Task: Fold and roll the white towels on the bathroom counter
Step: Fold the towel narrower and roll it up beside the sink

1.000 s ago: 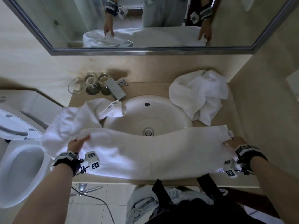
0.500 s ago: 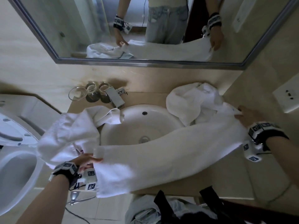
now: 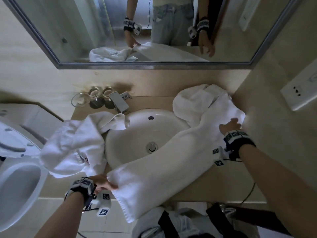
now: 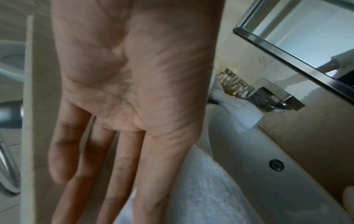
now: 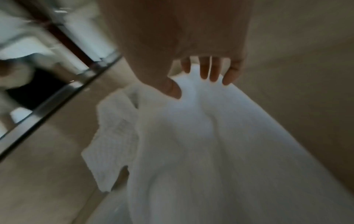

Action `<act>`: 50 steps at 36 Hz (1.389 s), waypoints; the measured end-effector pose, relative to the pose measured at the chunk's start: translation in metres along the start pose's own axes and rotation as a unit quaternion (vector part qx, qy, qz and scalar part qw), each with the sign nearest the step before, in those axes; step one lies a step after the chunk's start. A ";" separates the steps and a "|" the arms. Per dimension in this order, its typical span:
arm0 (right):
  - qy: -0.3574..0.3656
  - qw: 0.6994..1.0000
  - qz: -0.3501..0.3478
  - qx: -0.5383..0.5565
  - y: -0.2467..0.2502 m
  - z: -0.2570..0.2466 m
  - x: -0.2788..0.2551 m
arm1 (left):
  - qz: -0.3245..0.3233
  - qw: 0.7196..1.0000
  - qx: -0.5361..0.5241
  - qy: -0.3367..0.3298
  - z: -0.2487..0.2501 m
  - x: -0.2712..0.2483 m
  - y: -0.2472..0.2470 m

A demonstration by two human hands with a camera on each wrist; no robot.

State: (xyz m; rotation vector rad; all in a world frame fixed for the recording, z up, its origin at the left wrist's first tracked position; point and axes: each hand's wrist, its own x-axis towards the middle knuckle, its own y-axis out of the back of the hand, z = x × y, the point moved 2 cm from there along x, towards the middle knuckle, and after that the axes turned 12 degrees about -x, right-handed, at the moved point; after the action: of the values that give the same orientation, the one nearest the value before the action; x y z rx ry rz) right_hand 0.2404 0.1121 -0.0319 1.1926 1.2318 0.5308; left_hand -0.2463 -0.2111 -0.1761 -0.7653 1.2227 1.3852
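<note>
Here, from the head view, the towel (image 3: 163, 162) stretches diagonally over the sink (image 3: 140, 129), with the left hand (image 3: 103, 183) at its near-left end and the right hand (image 3: 230, 125) at the far-right one, probably to hold it taut for folding. At the left wrist, straight fingers (image 4: 124, 174) touch it. At the right wrist, curled fingers (image 5: 204, 71) and thumb pinch its end.

Arms spread wide
Left hand (image 3: 103, 183) close in, fingers straight; right hand (image 3: 230, 125) way out front, fingers bent down.
</note>
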 end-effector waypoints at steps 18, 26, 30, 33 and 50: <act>0.088 0.980 -0.165 -0.069 -0.120 0.044 -0.208 | 0.065 0.983 0.065 -0.157 0.099 -0.061 -0.003; -0.013 0.985 -0.171 0.015 -0.147 0.013 -0.306 | -0.097 0.972 0.184 -0.113 0.114 -0.087 -0.017; -0.115 0.944 -0.199 0.235 -0.190 -0.007 -0.328 | -0.172 0.974 0.127 -0.081 0.098 -0.095 -0.022; -0.205 0.865 -0.148 0.434 -0.223 -0.015 -0.350 | -0.225 0.968 0.084 -0.072 0.084 -0.097 -0.023; -0.162 0.803 -0.194 0.540 -0.244 0.001 -0.377 | -0.274 0.954 0.002 -0.123 0.060 -0.130 -0.027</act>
State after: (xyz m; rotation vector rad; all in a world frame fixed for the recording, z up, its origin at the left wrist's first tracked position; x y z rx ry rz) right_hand 0.0556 -0.2934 -0.0885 1.7779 1.4382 -0.8014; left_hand -0.1825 -0.1961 -0.0456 -0.8236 0.7403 0.9801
